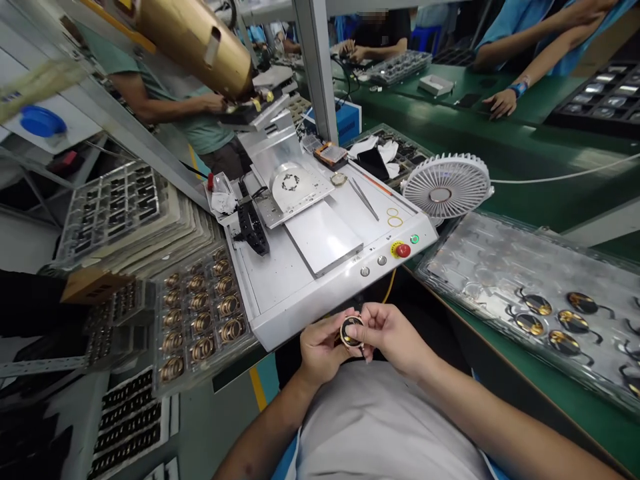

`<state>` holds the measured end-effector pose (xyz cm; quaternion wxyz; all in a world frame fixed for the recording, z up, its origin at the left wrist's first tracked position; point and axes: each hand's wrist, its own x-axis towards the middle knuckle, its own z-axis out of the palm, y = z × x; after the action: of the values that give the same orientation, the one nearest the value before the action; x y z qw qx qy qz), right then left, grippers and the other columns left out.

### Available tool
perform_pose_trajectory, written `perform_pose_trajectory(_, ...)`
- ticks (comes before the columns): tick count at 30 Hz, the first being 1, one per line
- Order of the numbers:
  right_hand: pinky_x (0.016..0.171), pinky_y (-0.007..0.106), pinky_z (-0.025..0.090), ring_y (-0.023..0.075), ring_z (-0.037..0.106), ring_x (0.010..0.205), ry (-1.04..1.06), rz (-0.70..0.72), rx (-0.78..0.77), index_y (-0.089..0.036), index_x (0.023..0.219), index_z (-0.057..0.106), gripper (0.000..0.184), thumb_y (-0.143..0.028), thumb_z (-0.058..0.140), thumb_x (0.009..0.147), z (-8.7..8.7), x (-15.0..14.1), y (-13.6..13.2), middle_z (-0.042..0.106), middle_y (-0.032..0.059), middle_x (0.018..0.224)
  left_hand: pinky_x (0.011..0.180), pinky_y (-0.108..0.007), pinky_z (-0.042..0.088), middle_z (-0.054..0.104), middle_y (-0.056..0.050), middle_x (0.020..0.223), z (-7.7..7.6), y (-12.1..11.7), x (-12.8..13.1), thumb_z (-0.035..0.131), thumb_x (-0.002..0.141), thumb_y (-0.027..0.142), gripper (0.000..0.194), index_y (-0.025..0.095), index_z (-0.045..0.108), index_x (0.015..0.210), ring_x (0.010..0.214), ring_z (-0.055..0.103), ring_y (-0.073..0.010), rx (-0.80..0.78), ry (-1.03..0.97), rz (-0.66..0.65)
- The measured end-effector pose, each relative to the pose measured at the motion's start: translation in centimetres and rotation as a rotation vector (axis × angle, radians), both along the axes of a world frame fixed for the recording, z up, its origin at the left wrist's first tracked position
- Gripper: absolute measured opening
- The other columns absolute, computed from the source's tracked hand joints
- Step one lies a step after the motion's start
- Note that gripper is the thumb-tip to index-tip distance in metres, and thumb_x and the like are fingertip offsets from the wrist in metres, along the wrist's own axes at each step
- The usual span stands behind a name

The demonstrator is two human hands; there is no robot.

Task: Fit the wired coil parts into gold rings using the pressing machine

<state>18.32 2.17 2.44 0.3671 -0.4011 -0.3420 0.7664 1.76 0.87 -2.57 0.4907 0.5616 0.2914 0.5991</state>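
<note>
A small round watch case [352, 328] with a rose-gold rim and dark inside is held close to my body, in front of the white machine. My left hand [320, 348] grips its left side, thumb and fingers closed on the edge. From the other side my right hand [393, 337] holds it too, with the thumb pressed onto its face. Beyond my hands, the machine base [300, 300] carries a flat metal plate [325, 237], tweezers [366, 200] and two thin yellow rings [395, 218]. A red stop button [401, 250] sits on its front edge.
At left stands a tray of rose-gold rings [203, 320] beside stacked clear trays [115, 207]. On the right are a white fan [447, 187] and a clear tray [475, 260] with round dark parts [573, 321]. A gold cylinder [195, 47] overhangs the machine. Co-workers are across the green bench [510, 160].
</note>
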Motion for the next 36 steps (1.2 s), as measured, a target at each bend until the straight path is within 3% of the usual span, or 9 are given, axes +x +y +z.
perform_pose_trajectory(4,0.040,0.020,0.050,0.0111,0.056,0.040,-0.047,0.004,0.017,-0.020,0.066,0.050,0.060,-0.060,0.095,0.061,-0.6,-0.2,0.4,0.066,0.0016,0.052,0.094,-0.037,0.066,0.079,-0.007,0.124,0.1,0.1,0.1,0.092,0.074,0.020,0.058,0.037,0.074,0.126,0.106,0.079,-0.0260,-0.021,0.000,0.007)
perform_pose_trajectory(7,0.038,0.019,0.049,0.0129,0.059,0.042,-0.188,0.025,0.085,-0.019,0.074,0.057,0.058,-0.060,0.095,0.060,-0.2,0.2,2.7,0.067,0.0011,0.054,0.100,-0.041,0.063,0.079,-0.010,0.124,0.7,0.3,0.4,0.089,0.079,0.025,0.048,0.032,0.076,0.125,0.114,0.076,-0.0285,-0.137,-0.083,0.105)
perform_pose_trajectory(9,0.035,0.020,0.047,0.0129,0.057,0.040,-0.249,-0.100,0.125,-0.020,0.082,0.058,0.058,-0.063,0.092,0.062,0.3,0.7,5.1,0.065,-0.0013,0.053,0.102,-0.043,0.062,0.077,-0.013,0.126,1.2,0.6,0.6,0.086,0.082,0.026,0.045,0.028,0.076,0.125,0.117,0.074,-0.0310,-0.196,-0.108,0.132)
perform_pose_trajectory(12,0.032,0.022,0.046,0.0129,0.051,0.035,-0.291,-0.347,0.136,-0.022,0.087,0.056,0.054,-0.061,0.087,0.068,1.1,1.4,8.8,0.062,-0.0038,0.050,0.097,-0.043,0.064,0.074,-0.012,0.128,2.0,0.9,0.4,0.086,0.081,0.022,0.045,0.028,0.077,0.125,0.109,0.077,-0.0301,-0.227,-0.076,0.072)
perform_pose_trajectory(16,0.031,0.021,0.040,0.0111,0.047,0.034,-0.321,-0.401,0.161,-0.021,0.078,0.056,0.044,-0.052,0.086,0.070,2.0,1.7,11.4,0.060,-0.0020,0.048,0.084,-0.035,0.068,0.078,-0.011,0.121,2.3,1.1,-0.2,0.092,0.072,0.015,0.066,0.028,0.071,0.134,0.096,0.080,-0.0238,-0.180,0.061,0.092)
perform_pose_trajectory(20,0.038,0.019,0.040,0.0091,0.049,0.038,-0.287,-0.354,0.244,-0.019,0.073,0.057,0.044,-0.052,0.087,0.070,2.4,1.8,9.7,0.061,-0.0015,0.051,0.096,-0.038,0.066,0.079,-0.014,0.123,2.0,0.7,-0.5,0.092,0.070,0.014,0.070,0.023,0.069,0.136,0.106,0.079,-0.0273,-0.060,0.268,0.211)
perform_pose_trajectory(26,0.043,0.022,0.045,0.0120,0.053,0.043,-0.263,0.081,0.208,-0.019,0.071,0.060,0.043,-0.052,0.088,0.071,2.3,1.9,3.9,0.063,-0.0001,0.053,0.091,-0.036,0.069,0.077,-0.014,0.127,1.6,0.4,-0.4,0.089,0.074,0.016,0.078,0.023,0.060,0.146,0.104,0.080,-0.0270,0.070,0.419,0.296)
perform_pose_trajectory(29,0.045,0.023,0.046,0.0127,0.054,0.046,-0.308,0.119,0.211,-0.020,0.070,0.059,0.040,-0.051,0.084,0.075,1.9,1.6,2.6,0.063,0.0003,0.055,0.091,-0.037,0.069,0.077,-0.014,0.126,1.8,0.6,-0.2,0.090,0.074,0.016,0.080,0.023,0.058,0.148,0.105,0.080,-0.0278,0.112,0.430,0.302)
perform_pose_trajectory(36,0.044,0.023,0.041,0.0125,0.052,0.045,-0.422,0.099,0.284,-0.020,0.071,0.058,0.032,-0.044,0.077,0.080,1.3,1.7,2.7,0.065,0.0010,0.057,0.091,-0.034,0.069,0.078,-0.013,0.125,2.4,0.7,-0.1,0.090,0.073,0.012,0.078,0.024,0.061,0.145,0.103,0.080,-0.0270,0.154,0.430,0.320)
